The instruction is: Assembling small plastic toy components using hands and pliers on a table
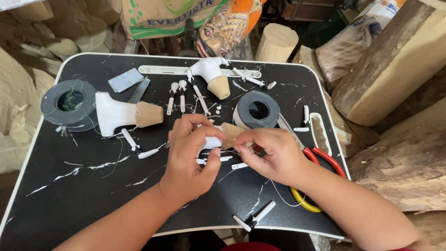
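Observation:
My left hand grips a small white-painted wooden piece with a bare tan wooden end, held over the middle of a black marbled tray table. My right hand meets it from the right, fingertips pinched at the wooden end; what they pinch is too small to tell. A thin thread trails from under my right hand. Two similar white pieces with wooden ends lie on the table: a large one to the left and one at the back.
A grey spool of green thread lies at the left, a second grey roll behind my right hand. Small white pegs are scattered about. Red-handled pliers, a yellow ring, wood blocks and a painted mask surround.

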